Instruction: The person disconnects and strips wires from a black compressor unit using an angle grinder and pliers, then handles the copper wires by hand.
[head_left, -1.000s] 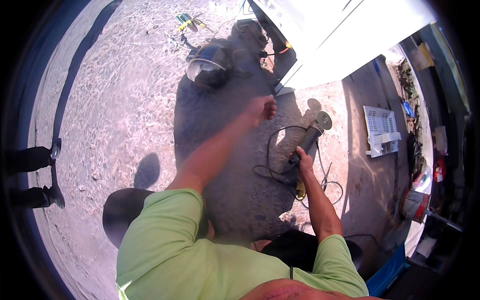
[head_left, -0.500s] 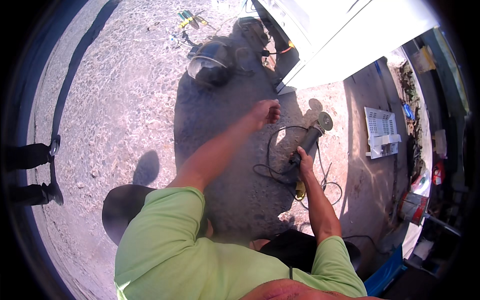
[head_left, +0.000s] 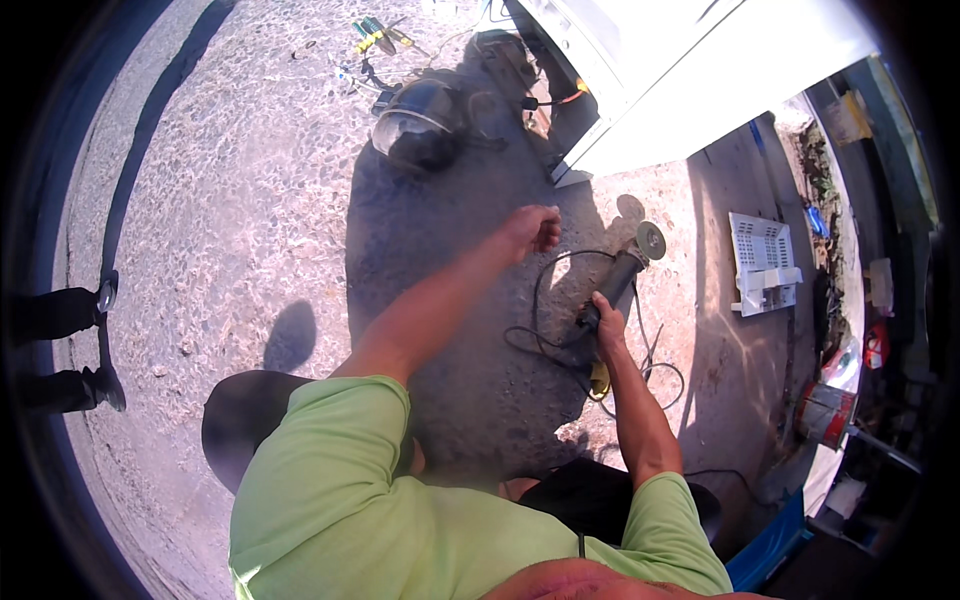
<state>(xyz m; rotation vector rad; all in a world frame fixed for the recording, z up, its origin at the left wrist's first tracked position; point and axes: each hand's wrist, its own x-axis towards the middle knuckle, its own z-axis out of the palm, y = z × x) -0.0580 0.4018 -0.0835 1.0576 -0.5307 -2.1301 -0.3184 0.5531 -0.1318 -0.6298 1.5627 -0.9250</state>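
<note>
My right hand [head_left: 608, 322] is wrapped round the rear body of an angle grinder [head_left: 626, 268]. The grinder points away from me, and its round disc [head_left: 650, 240] faces up at the far end. Left of it, over the shaded ground, I hold my left hand [head_left: 536, 230] with the fingers curled in; what they hold, if anything, is hidden. A dark power cord [head_left: 537, 300] loops over the ground under and around the grinder. Some way beyond my left hand lies a dark rounded compressor-like object [head_left: 418, 125], partly in shadow.
A big white cabinet-like appliance [head_left: 660, 90] stands ahead to the right. Pliers [head_left: 375, 38] lie at the far left of it. To the right are a white slotted plastic part [head_left: 765, 262] and a paint can [head_left: 826, 415]. Another person's legs [head_left: 60, 312] stand at the left edge.
Almost nothing differs. The view has shifted very slightly; both hands and the grinder keep their places.
</note>
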